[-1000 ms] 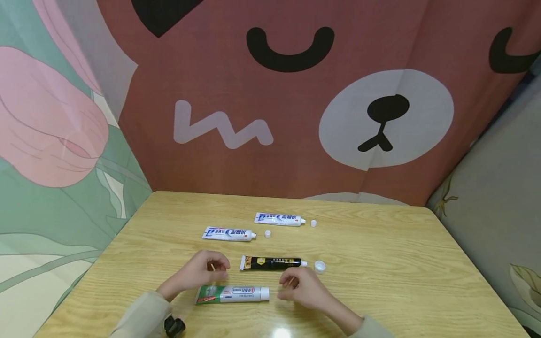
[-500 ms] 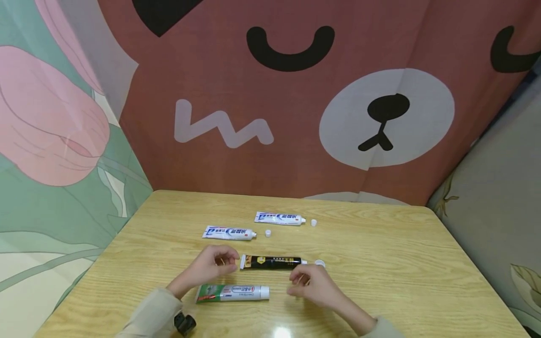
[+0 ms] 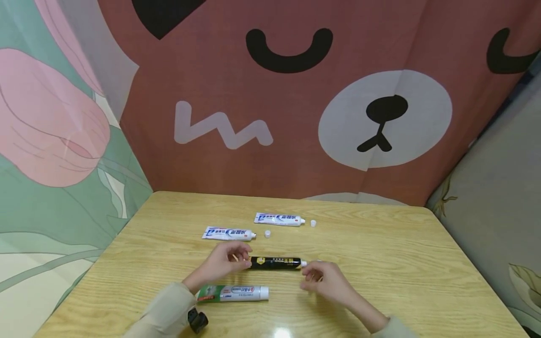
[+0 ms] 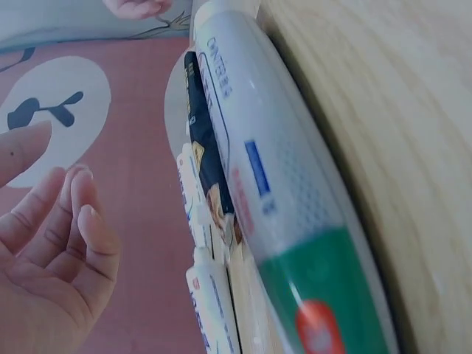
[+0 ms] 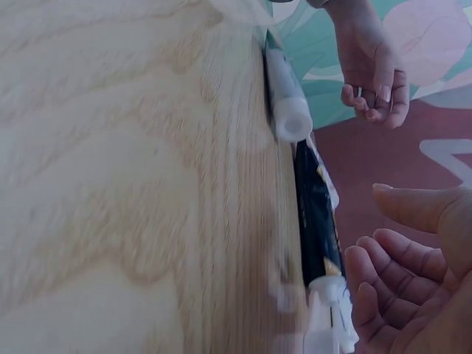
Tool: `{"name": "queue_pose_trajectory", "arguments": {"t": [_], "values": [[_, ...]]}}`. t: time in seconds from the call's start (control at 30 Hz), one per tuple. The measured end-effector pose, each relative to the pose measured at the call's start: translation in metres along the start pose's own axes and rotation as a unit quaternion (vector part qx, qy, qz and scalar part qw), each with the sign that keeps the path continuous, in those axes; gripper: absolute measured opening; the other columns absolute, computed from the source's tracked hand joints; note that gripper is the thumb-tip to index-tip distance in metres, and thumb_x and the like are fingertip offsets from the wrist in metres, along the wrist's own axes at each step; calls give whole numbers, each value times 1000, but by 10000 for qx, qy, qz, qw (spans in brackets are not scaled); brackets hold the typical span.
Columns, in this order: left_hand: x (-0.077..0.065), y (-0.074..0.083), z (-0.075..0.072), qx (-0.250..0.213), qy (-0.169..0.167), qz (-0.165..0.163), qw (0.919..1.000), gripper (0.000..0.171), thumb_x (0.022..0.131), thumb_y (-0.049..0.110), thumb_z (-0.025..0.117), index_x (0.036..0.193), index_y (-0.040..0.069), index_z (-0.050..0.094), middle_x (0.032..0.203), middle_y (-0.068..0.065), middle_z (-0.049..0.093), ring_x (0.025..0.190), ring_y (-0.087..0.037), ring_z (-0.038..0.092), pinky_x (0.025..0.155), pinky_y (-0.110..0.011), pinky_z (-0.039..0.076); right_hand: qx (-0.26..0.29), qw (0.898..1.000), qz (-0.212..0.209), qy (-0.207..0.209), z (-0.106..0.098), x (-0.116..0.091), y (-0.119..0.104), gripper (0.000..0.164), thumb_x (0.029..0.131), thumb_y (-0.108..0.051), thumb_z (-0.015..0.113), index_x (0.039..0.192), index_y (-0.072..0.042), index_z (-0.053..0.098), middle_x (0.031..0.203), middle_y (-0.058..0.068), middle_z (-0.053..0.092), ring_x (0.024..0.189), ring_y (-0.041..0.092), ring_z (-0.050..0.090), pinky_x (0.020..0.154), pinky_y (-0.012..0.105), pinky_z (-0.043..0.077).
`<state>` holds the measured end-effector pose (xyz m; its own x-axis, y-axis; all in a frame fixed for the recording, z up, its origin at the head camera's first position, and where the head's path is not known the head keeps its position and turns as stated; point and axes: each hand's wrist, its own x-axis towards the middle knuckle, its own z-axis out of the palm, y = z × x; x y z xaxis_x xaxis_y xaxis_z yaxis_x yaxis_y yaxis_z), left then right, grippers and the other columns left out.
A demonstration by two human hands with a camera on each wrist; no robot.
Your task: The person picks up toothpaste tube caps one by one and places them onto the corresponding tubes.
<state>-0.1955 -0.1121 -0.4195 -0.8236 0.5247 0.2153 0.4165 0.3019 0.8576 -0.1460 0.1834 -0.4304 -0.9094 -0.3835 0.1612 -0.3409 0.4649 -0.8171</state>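
My left hand hovers at the flat end of a black toothpaste tube, overlapping that end in the head view. The left wrist view shows its fingers loosely bent, with nothing between them. Over the black tube's uncapped nozzle end, my right hand holds nothing, its thumb apart from the relaxed fingers. Behind it, the black tube's round white cap is almost wholly hidden. Nearer the front lies a green and white toothpaste tube with its white cap on; it fills much of the left wrist view.
Two white and blue toothpaste tubes lie farther back, one left and one right, both uncapped. A small white cap and another small cap sit beside their nozzles. Printed cloth hangs behind the wooden table.
Both hands have moved right. The left hand has passed from above the green tube to the black tube's flat end. The right hand now covers most of the black tube's cap.
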Motion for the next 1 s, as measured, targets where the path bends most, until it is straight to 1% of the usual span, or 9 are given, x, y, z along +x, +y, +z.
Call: {"name": "queue_pose_trajectory", "arguments": {"t": [0.17,0.23,0.33,0.43,0.53,0.73,0.87,1.0], "values": [[10,1,11,85,69,-51,9999,22,80,9,69,100,3,63,85,-13,60,71,-8,53,60,-25,45,-143,9999,59,76,-6,-1,6,25,72,-13,76,87,2,63,75,0,60,64,8,53,59,23,46],[13,2,16,64,106,-73,9999,22,79,5,69,100,1,62,86,-17,60,70,-10,53,60,-26,45,-201,9997,90,104,-8,-1,8,24,73,-14,75,87,1,63,75,0,61,64,8,54,59,22,46],[16,1,23,56,162,-111,9998,23,78,0,68,100,-1,62,87,-19,59,69,-12,52,60,-26,45,-254,9995,136,136,-10,0,10,24,72,-13,75,87,1,63,75,0,61,64,8,54,59,22,46],[19,1,29,38,239,-229,9994,24,78,2,70,100,0,62,88,-17,60,69,-13,52,60,-25,44,-307,9993,148,177,-12,1,13,24,72,-13,76,86,2,63,75,0,61,64,8,55,59,22,46],[21,0,34,42,385,-311,9988,26,77,9,72,101,1,63,89,-13,60,70,-11,51,60,-24,44,-415,9987,157,249,-14,2,17,23,73,-13,76,86,2,64,74,0,61,64,8,55,58,23,46],[26,-2,43,148,749,-421,9962,35,76,18,75,103,0,62,92,-14,62,72,-12,52,62,-26,44,-560,9973,227,405,-18,4,23,23,73,-13,76,86,1,64,75,1,60,63,8,55,57,23,46],[29,-3,47,213,822,-573,9947,37,74,20,76,103,1,63,95,-13,63,71,-12,52,61,-25,44,-579,9969,320,428,-22,6,24,21,73,-11,75,87,0,64,76,2,61,63,10,56,56,23,46],[32,-2,51,274,816,-584,9946,38,73,16,77,105,-1,63,97,-14,63,71,-13,51,59,-24,43,-619,9959,427,497,-24,7,27,22,72,-10,76,89,0,64,78,5,62,63,11,56,54,23,45]]}}
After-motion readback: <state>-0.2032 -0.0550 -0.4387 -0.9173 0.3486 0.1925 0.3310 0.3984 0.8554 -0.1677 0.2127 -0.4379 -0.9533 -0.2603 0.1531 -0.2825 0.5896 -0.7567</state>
